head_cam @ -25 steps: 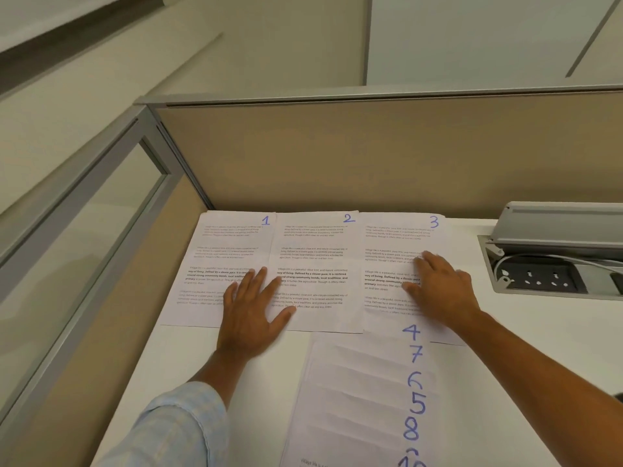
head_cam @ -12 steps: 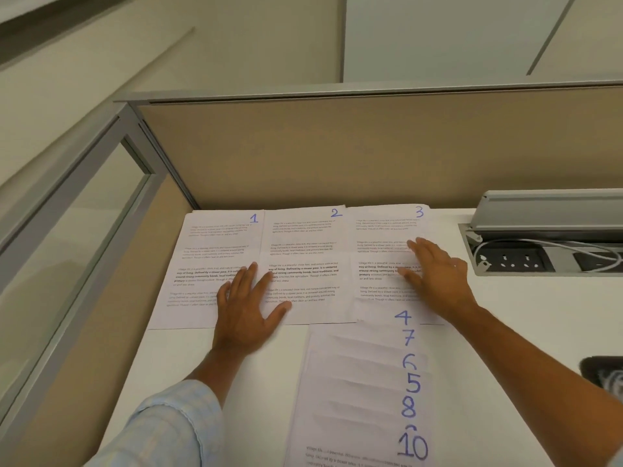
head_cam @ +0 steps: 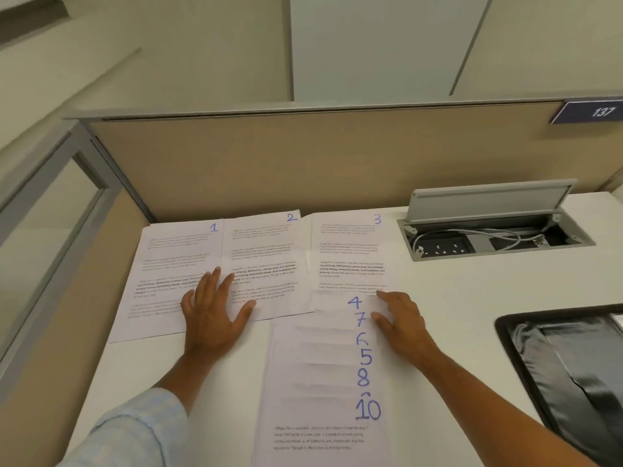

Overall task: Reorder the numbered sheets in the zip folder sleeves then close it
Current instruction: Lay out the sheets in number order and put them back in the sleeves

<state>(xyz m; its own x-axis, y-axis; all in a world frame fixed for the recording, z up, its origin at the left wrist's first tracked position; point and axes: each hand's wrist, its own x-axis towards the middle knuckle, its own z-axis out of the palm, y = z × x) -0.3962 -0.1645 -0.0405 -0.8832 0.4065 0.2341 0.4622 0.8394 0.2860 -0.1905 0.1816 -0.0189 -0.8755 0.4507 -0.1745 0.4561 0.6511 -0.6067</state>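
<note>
Sheets 1 [head_cam: 178,264], 2 [head_cam: 266,254] and 3 [head_cam: 350,251] lie side by side mid-frame on the white tabletop [head_cam: 455,298], along the partition. Left hand [head_cam: 214,315] flat, fingers spread, across sheets 1 and 2. Right hand [head_cam: 403,320] open, fingertips on the stack [head_cam: 323,382] fanned below sheet 3, showing 4, 7, 6, 5, 8, 10. Black folder [head_cam: 573,372] at right edge, well apart.

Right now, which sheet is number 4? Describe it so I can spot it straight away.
Start at the beige partition at the back of the white desk, where three sheets lie in a row. Below the rightmost, sheet 3, a staggered stack runs toward you. Sheet 4 is its farthest sheet, under the right hand, marked with a blue handwritten 4 above the 7.
</note>
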